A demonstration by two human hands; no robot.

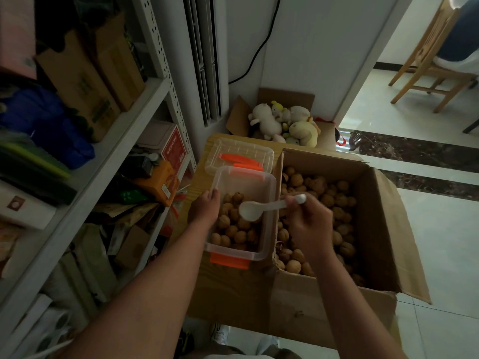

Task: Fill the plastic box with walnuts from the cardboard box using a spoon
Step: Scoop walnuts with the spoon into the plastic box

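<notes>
While the left hand (pixel 207 206) grips the tub's (pixel 268 237) left rim, the right hand (pixel 309 224) holds an empty spoon (pixel 261 208) over its walnuts (pixel 233 229), carton (pixel 373 229) just right

Scene dim overall, near and left darkest. Daylight enters from far right, glare on pale floor tiles (pixel 404 120) there. Shelving (pixel 124 120) at left sunk in shadow, contents murky. Strong wide-angle bending at edges: shelf uprights, wall lines curve. Right hand (pixel 308 224) slightly motion-blurred. White spoon (pixel 261 207) brightest near object. Corners vignetted, soft.
</notes>
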